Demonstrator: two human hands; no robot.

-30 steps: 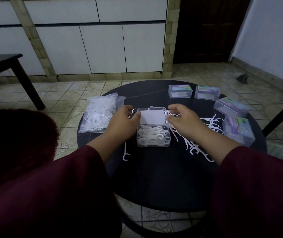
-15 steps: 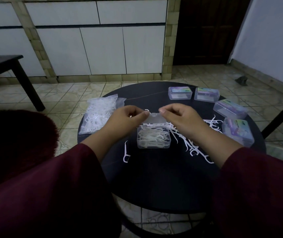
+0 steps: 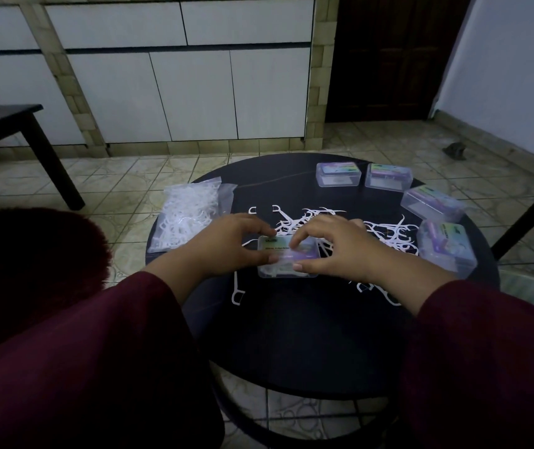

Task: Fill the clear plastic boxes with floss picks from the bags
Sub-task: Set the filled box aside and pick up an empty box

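Note:
A clear plastic box (image 3: 286, 254) full of white floss picks lies at the middle of the round black table (image 3: 307, 335), its labelled lid down. My left hand (image 3: 226, 244) grips its left end, thumb at the front edge and fingers on top. My right hand (image 3: 333, 247) grips the right end, fingers curled over the lid and thumb at the front. Loose white floss picks (image 3: 388, 236) lie scattered behind and to the right of the box. A clear bag of floss picks (image 3: 184, 218) lies at the table's left edge.
Several closed labelled boxes (image 3: 338, 175) curve along the table's far right edge, the nearest (image 3: 447, 249) beside my right wrist. A single floss pick (image 3: 237, 291) lies in front of the box. A dark side table (image 3: 9, 124) stands at left on the tiled floor.
The lid, open a second ago, has been swung down over the box. Both hands moved from the raised lid onto the closed box's ends.

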